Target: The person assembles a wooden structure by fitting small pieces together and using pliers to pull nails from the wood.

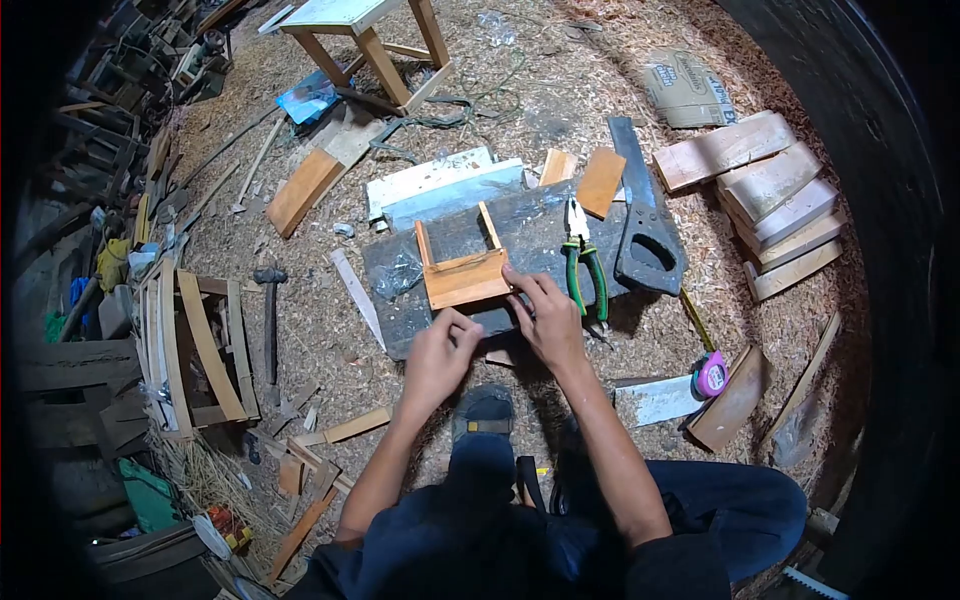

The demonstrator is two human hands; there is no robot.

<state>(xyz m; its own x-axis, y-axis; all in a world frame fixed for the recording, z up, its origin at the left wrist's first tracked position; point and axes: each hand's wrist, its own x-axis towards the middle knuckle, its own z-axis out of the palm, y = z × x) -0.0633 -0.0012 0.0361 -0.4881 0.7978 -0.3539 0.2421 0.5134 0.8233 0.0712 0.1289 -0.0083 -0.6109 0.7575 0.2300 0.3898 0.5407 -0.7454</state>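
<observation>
A small wooden frame [467,280], a flat board with two thin strips pointing away from me, rests on a dark, worn work board [405,325]. My right hand [547,315] is closed at the frame's right front corner, fingers against its edge. Just in front of the frame's near edge, my left hand [440,352] has its fingers curled into a pinch; what they hold, if anything, is too small to make out. Pliers with green and black handles [584,262] lie right of the frame. Beyond them is a handsaw [648,240] with a black handle.
A hammer [270,320] lies on the shavings at left, near a slatted wooden piece [212,350]. At right are a pink tape measure [711,376] and stacked planks [780,200]. A white-topped stool [335,12] stands at the back. Crumpled clear plastic [400,275] sits left of the frame.
</observation>
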